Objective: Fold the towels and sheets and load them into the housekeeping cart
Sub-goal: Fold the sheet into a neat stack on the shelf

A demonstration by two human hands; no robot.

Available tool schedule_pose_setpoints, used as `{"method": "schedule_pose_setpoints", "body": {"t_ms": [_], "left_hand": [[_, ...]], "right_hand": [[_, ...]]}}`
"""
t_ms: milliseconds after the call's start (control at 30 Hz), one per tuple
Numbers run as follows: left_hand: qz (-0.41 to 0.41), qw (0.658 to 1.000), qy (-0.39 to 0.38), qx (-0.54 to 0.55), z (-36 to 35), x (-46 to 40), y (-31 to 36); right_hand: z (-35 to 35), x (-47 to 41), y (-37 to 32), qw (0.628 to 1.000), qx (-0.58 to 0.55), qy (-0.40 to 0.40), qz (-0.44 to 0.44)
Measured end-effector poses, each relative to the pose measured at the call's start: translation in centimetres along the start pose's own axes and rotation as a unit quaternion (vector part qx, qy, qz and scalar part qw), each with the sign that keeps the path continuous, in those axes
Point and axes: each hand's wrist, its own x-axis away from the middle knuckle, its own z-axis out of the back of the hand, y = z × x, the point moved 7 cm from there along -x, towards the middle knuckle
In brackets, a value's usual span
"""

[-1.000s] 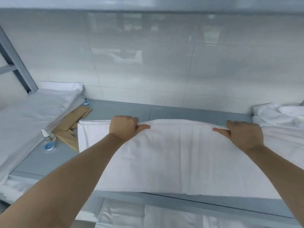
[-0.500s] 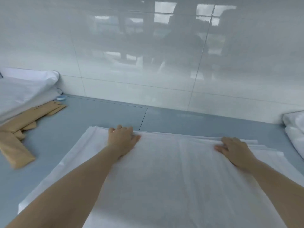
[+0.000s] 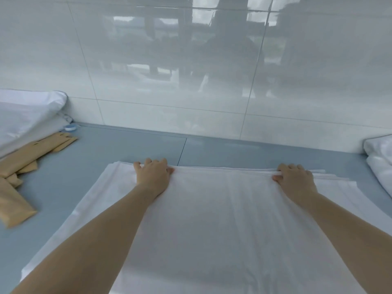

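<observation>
We found the white sheet (image 3: 222, 219) lying flat across the blue-grey table surface (image 3: 89, 158) in the centre and lower part of the frame, its far edge running level across the middle, just short of the glossy tiled wall (image 3: 191, 71). At that far edge several thin layers showed stacked and slightly staggered, most plainly at the right of centre, so we judged the piece already doubled at least once. The left hand (image 3: 153, 177) rested on the far edge left of centre, fingers curled over the hem and thumb lying inward along it. The right hand (image 3: 296, 179) sat on the same edge right of centre, fingers bent over the layers with the thumb tucked beneath the top fold; whether it was pinching or merely pressing, we could not tell for certain. We assessed the fabric as light, thin, limp and somewhat smooth: it would sag between grips, offer no stiffness of its own, and the layers could slide out of register on the slick surface. In our judgement the sound holds were the two far corners or the stacked hem itself, all layers pinched together. Tan paper packets (image 3: 31, 153) lay at the left of the frame, more white linen (image 3: 23, 115) at upper left, and a further bundle (image 3: 379, 158) at the right edge.
</observation>
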Motion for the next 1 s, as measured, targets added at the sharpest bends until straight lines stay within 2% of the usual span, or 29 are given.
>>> {"method": "schedule_pose_setpoints", "body": {"t_ms": [100, 233, 333, 400, 500, 567, 733, 833, 900, 1000], "left_hand": [[-0.005, 1.000, -0.013, -0.017, 0.3, 0.7, 0.0], [0.010, 0.996, -0.042, -0.075, 1.5, 0.7, -3.2], [0.036, 0.992, -0.058, -0.108, 2.2, 0.9, -7.5], [0.059, 0.992, -0.055, -0.101, 2.3, 1.5, -10.4], [0.126, 0.991, -0.031, -0.025, 2.5, 2.9, -13.8], [0.155, 0.988, -0.010, 0.014, 2.8, 3.7, -14.7], [0.189, 0.977, 0.014, 0.099, 3.0, 4.6, -15.6], [0.166, 0.978, 0.056, 0.114, 3.9, 4.1, -15.7], [0.167, 0.980, 0.057, 0.095, 4.2, 3.8, -15.8], [0.157, 0.987, 0.036, -0.028, 3.8, 3.7, -15.3]], "right_hand": [[0.9, 2.1, -5.2, 0.998, -0.048, 0.006, 0.051], [0.7, 5.3, -15.8, 0.969, -0.126, -0.088, 0.191], [0.0, 7.0, -23.0, 0.943, -0.126, -0.138, 0.276], [-0.7, 7.4, -26.2, 0.936, -0.111, -0.161, 0.293], [-1.1, 6.6, -29.8, 0.935, -0.101, -0.174, 0.291], [-0.8, 5.8, -31.9, 0.938, -0.114, -0.156, 0.289], [0.4, 3.7, -34.8, 0.954, -0.137, -0.045, 0.263], [0.7, 3.0, -35.6, 0.953, -0.130, -0.007, 0.274], [0.7, 2.8, -35.8, 0.956, -0.117, 0.007, 0.268], [1.1, 3.2, -36.4, 0.958, -0.125, 0.026, 0.257]]}}
